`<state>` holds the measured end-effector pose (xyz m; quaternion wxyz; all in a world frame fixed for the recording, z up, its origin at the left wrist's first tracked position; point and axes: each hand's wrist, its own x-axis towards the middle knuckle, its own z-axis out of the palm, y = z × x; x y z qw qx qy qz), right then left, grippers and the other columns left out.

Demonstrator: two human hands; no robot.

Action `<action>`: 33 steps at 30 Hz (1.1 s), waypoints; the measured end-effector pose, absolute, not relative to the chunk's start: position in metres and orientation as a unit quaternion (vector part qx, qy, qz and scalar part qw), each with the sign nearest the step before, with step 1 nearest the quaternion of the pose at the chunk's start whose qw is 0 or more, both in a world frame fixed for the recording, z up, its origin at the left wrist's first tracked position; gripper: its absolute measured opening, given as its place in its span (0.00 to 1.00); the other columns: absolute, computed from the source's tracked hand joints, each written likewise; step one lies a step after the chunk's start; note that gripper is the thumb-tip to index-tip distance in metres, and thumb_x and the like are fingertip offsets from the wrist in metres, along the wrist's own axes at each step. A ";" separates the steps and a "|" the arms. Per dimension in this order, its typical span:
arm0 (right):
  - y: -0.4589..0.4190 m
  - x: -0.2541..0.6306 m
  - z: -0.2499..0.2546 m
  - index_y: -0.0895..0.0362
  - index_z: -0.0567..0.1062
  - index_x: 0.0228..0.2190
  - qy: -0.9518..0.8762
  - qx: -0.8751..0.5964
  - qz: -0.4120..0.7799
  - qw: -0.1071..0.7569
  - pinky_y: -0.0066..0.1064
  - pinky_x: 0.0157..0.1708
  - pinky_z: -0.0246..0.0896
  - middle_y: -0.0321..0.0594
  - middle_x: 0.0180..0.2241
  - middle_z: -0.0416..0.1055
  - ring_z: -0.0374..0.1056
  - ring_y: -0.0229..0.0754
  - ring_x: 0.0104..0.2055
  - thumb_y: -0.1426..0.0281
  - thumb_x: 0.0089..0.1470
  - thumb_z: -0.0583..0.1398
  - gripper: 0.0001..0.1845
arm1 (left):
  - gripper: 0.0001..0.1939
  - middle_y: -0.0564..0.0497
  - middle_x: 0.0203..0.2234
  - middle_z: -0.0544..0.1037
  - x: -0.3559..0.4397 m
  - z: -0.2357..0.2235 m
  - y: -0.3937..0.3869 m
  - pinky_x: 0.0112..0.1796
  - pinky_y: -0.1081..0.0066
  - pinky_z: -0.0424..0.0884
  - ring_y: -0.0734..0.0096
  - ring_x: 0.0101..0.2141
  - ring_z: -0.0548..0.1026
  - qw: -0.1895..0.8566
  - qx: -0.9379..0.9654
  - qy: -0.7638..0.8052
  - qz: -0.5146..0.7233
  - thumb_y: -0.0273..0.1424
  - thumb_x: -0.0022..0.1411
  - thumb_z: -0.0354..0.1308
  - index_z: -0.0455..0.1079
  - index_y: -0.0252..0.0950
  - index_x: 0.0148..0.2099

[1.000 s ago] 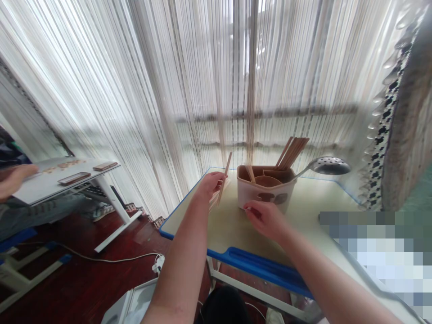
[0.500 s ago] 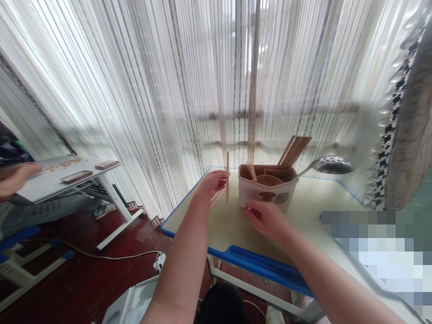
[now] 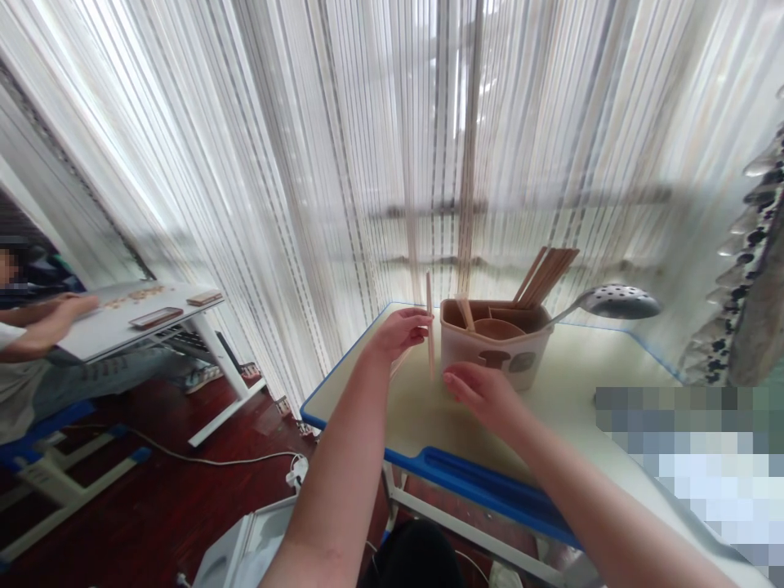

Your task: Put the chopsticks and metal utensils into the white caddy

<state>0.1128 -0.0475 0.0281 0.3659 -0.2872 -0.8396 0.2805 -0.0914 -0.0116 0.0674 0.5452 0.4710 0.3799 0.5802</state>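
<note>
My left hand point(image 3: 403, 330) pinches a wooden chopstick point(image 3: 429, 314) and holds it almost upright just left of a beige utensil holder point(image 3: 497, 353) on the table point(image 3: 569, 392). More chopsticks lie on the table under that hand. My right hand point(image 3: 483, 394) rests in front of the holder with its fingers curled loosely toward the chopstick's lower end; nothing shows in it. In the holder stand a bunch of brown chopsticks point(image 3: 547, 276), a wooden spoon point(image 3: 466, 312) and a metal skimmer ladle point(image 3: 612, 302) that leans out to the right.
The table has a blue rim point(image 3: 483, 487) along its near edge. String curtains point(image 3: 343, 147) hang behind it. At the left another person point(image 3: 37, 327) sits at a white table point(image 3: 128, 314) with small trays. A cable point(image 3: 202, 461) lies on the dark red floor.
My left hand has tipped the chopstick from a slant to nearly upright and brought it closer to the holder. My right hand stayed in front of the holder. The camera shifted slightly.
</note>
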 end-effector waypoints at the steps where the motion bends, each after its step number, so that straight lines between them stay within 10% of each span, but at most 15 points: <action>1: -0.047 0.111 0.026 0.57 0.74 0.34 -0.830 -0.289 0.305 0.367 0.28 0.24 0.60 0.39 0.23 0.72 0.67 0.39 0.24 0.57 0.54 0.53 0.17 | 0.13 0.53 0.22 0.72 -0.090 0.068 -0.013 0.26 0.76 0.65 0.80 0.22 0.71 0.544 0.478 0.373 0.581 0.28 0.43 0.67 0.70 0.30 0.33; 33: -0.044 0.112 0.023 0.57 0.68 0.20 -0.886 -0.321 0.169 0.290 0.25 0.20 0.47 0.38 0.18 0.68 0.61 0.35 0.20 0.69 0.54 0.51 0.13 | 0.14 0.57 0.14 0.65 -0.060 0.076 -0.028 0.18 0.76 0.51 0.84 0.15 0.60 0.482 0.585 0.328 0.564 0.33 0.44 0.67 0.74 0.31 0.33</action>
